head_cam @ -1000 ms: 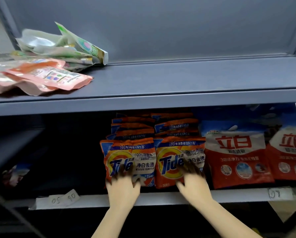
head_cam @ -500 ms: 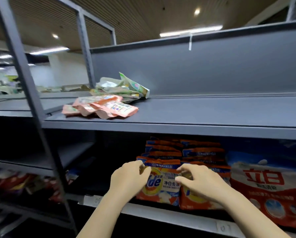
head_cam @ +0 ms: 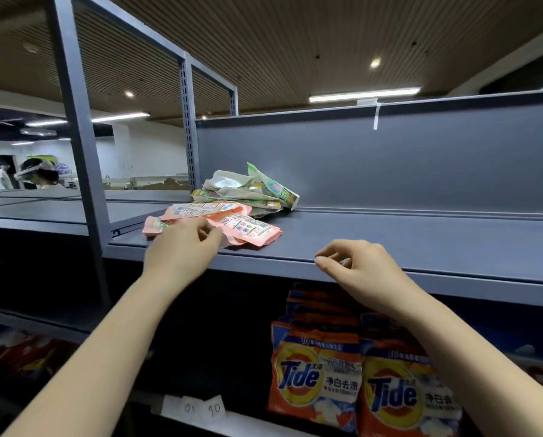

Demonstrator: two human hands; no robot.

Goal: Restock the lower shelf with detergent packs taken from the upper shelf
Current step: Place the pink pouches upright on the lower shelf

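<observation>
Head view, looking up along a grey rack. Upper shelf [head_cam: 390,241] carries two piles near its left end: pink packs [head_cam: 232,222] lying flat by the front edge, green-white packs [head_cam: 251,190] crumpled behind them against the back panel [head_cam: 390,162]. The rest of that shelf, out to the right, is bare grey.

Left hand [head_cam: 182,250] is raised at the front edge of the upper shelf, right at the pink packs, fingers loosely curled; fingertips sit at the nearest pink pack, but real contact or grip cannot be told (knuckles hide it). Right hand [head_cam: 361,272] is at the same front edge, well right of the packs, fingers loosely curled, thumb and forefinger close together, holding nothing. The hands are apart.

Lower shelf [head_cam: 241,421] holds two rows of orange Tide bags [head_cam: 317,373] standing upright at its front edge, more stacked behind them. A white paper label [head_cam: 204,408] with handwritten digits hangs on the lower shelf's front lip, left of the Tide bags. Red-white bags [head_cam: 24,354] are blurred at far left, lower down.

Background left: a person [head_cam: 38,175] stands far off.
</observation>
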